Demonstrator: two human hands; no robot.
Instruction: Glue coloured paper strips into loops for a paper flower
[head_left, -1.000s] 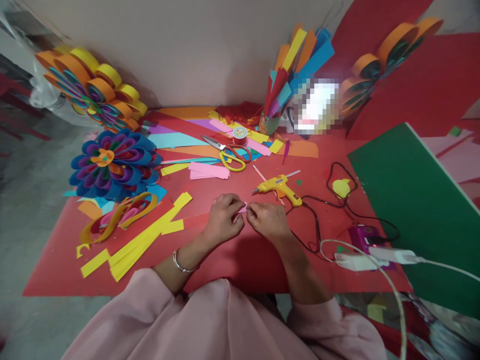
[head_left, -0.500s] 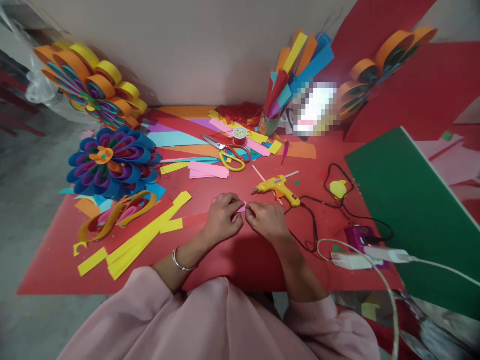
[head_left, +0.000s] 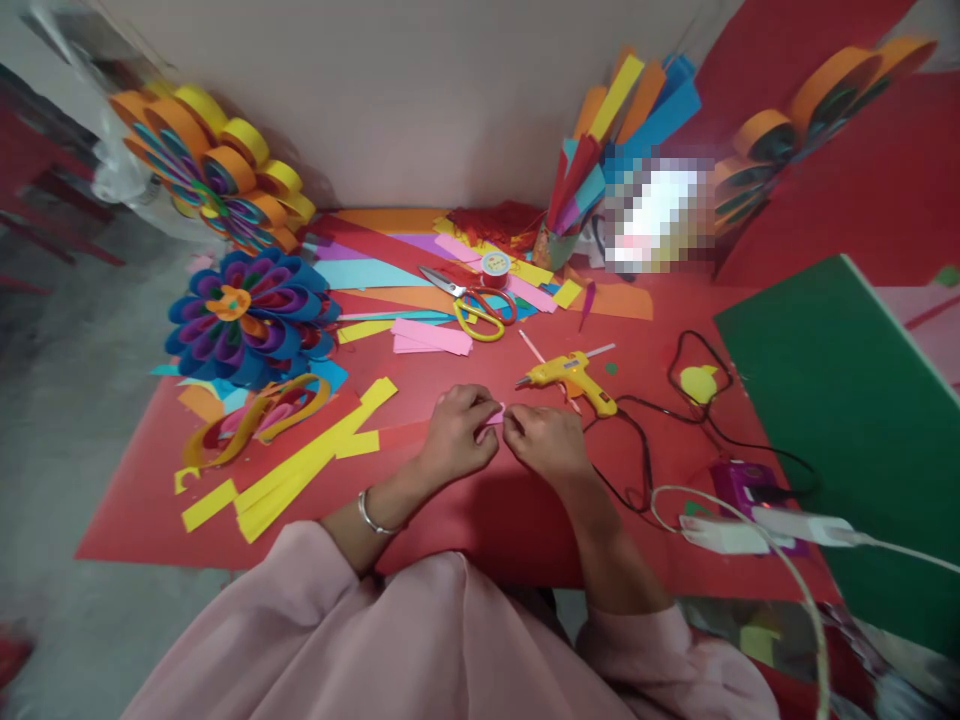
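Note:
Between my two hands is a small pink paper strip [head_left: 493,416], mostly covered by the fingers. My left hand [head_left: 463,432], with a silver bangle on its wrist, pinches one end of it. At the other end, my right hand [head_left: 546,440] pinches it too, the fingertips of both hands almost touching. Just beyond my right hand lies a yellow hot glue gun [head_left: 577,378], its nozzle pointing left. A stack of pink paper strips [head_left: 431,338] rests farther back, by the scissors [head_left: 480,308]. Yellow paper strips [head_left: 300,470] lie left of my left hand.
Paper flowers, one blue and purple [head_left: 251,318], one orange and yellow [head_left: 214,165], stand at the left. Black cable [head_left: 637,455] loops right of my hands towards a purple power box [head_left: 739,485]. A green board [head_left: 847,400] covers the right side. A thread spool [head_left: 495,268] sits behind the scissors.
The whole view has shifted, so everything on the table appears a little farther right. Both hands keep their pinch on the pink paper strip, with hardly any visible movement.

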